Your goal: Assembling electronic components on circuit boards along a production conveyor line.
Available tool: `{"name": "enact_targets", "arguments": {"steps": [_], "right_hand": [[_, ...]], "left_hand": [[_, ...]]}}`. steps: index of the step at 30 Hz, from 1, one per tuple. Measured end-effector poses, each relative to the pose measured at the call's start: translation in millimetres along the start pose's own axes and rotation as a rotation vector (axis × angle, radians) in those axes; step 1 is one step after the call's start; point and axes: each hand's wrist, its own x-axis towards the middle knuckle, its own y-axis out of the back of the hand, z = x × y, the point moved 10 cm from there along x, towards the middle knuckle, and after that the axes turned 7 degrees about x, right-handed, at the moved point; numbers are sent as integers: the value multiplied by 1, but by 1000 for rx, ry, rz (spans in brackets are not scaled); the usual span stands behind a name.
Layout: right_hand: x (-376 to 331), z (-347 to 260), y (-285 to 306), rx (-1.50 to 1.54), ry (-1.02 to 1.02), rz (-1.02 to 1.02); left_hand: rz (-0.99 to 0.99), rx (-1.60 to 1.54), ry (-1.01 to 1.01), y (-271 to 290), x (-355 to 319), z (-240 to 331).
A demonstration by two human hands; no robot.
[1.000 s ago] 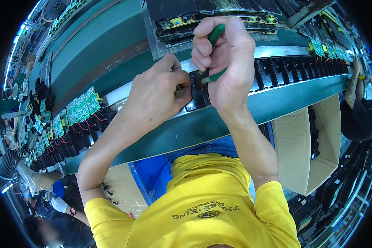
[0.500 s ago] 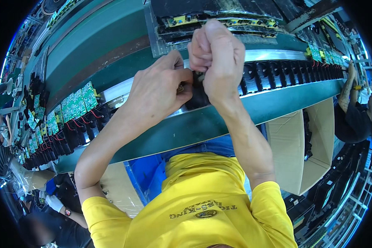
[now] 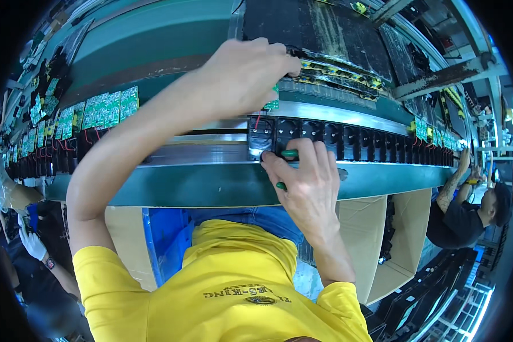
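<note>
My left hand (image 3: pixel 253 74) reaches over the rail to the near left corner of a layered stack of boards with yellow parts (image 3: pixel 342 73). Its fingers are curled together at that corner; what they hold, if anything, is hidden. Below it a green circuit board (image 3: pixel 272 101) stands partly covered, with a red wire running down to a black plastic housing (image 3: pixel 262 135). In my right hand (image 3: pixel 310 185) is a green-handled tool (image 3: pixel 289 154), its working end out of sight. My right thumb tip presses the lower edge of the same housing.
Black housings (image 3: pixel 347 142) line the metal rail (image 3: pixel 205 153) to the right. More housings with upright green boards (image 3: pixel 111 108) stand at the left. Open cardboard boxes (image 3: pixel 402 245) sit below the bench edge (image 3: pixel 222 188). Co-workers (image 3: pixel 467 211) are at both sides.
My hands were close together over the rail. The left has moved up to the board stack; the right has come down onto the housing, its green-handled tool now visible. The view has shifted.
</note>
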Motion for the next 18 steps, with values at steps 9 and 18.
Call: {"name": "enact_targets", "arguments": {"steps": [9, 18], "right_hand": [[-44, 109, 87, 164, -410, 289], [18, 157, 96, 159, -409, 283]], "left_hand": [[255, 83, -47, -22, -116, -8], [124, 120, 20, 15, -156, -60]]}}
